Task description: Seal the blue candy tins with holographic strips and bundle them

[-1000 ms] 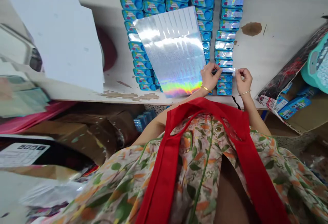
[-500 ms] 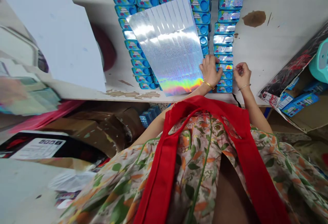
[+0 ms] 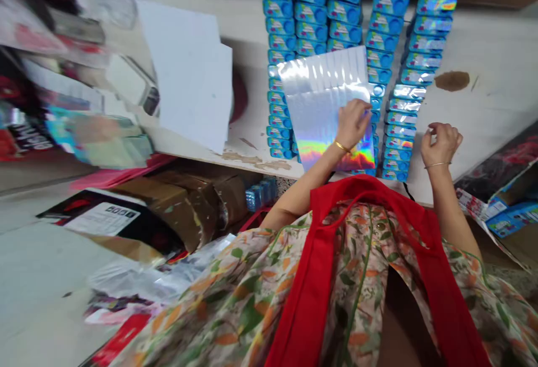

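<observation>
A silvery holographic sticker sheet (image 3: 319, 112) with strips along its far end lies on rows of small blue tins (image 3: 311, 13). My left hand (image 3: 353, 122) is over the right part of this sheet, its fingers bent together near the edge; what they pinch, if anything, is hidden. To the right stands a separate row of blue tins (image 3: 397, 154), many with a shiny sticker strip (image 3: 401, 118) across the top. My right hand (image 3: 442, 142) hovers beside that row, apart from it, with fingers curled in; anything between them is too small to tell.
White paper sheets (image 3: 189, 75) lie to the left on the white table (image 3: 496, 75), partly over a dark red round thing (image 3: 239, 95). Cardboard boxes (image 3: 168, 199) stand below the table's front edge. At right is an open carton with blue packets (image 3: 510, 218).
The camera view has shifted. My left hand has moved left from the right-hand row of tins onto the holographic sheet. My right hand has drawn a little away from the row.
</observation>
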Action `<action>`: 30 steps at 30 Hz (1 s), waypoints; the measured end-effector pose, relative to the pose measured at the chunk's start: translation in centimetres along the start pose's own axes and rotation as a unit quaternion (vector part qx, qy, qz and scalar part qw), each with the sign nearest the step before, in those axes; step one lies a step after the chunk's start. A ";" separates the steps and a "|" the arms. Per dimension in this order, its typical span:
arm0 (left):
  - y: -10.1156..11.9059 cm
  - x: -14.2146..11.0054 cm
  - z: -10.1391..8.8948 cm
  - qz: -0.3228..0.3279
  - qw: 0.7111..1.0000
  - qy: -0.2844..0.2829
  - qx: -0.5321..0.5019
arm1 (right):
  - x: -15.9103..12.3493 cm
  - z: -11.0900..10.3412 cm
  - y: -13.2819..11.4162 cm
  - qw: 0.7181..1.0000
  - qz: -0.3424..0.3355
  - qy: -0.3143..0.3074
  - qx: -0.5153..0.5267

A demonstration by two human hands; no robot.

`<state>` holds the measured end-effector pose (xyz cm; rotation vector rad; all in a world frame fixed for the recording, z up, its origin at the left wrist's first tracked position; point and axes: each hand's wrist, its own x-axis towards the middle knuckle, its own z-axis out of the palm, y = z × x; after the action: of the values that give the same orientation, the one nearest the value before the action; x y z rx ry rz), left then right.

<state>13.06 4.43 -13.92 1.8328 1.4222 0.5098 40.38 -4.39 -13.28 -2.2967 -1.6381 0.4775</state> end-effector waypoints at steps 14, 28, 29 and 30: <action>-14.1 7.9 -12.4 -0.006 0.992 0.102 0.071 | 13.9 10.8 -26.7 0.953 -0.267 -0.133 0.055; -12.9 7.4 -11.0 0.053 0.994 0.038 0.088 | 15.5 12.7 -26.1 0.950 -0.244 -0.189 0.053; -12.6 6.9 -10.8 0.058 0.993 0.043 0.096 | 15.5 12.8 -26.1 0.950 -0.245 -0.185 0.055; -12.3 6.3 -10.6 0.060 0.992 0.051 0.100 | 15.5 12.9 -26.0 0.951 -0.247 -0.179 0.056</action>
<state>-0.41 14.94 -17.24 2.0879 1.4827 0.5450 17.40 19.02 -15.96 -1.6942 -2.1990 0.8680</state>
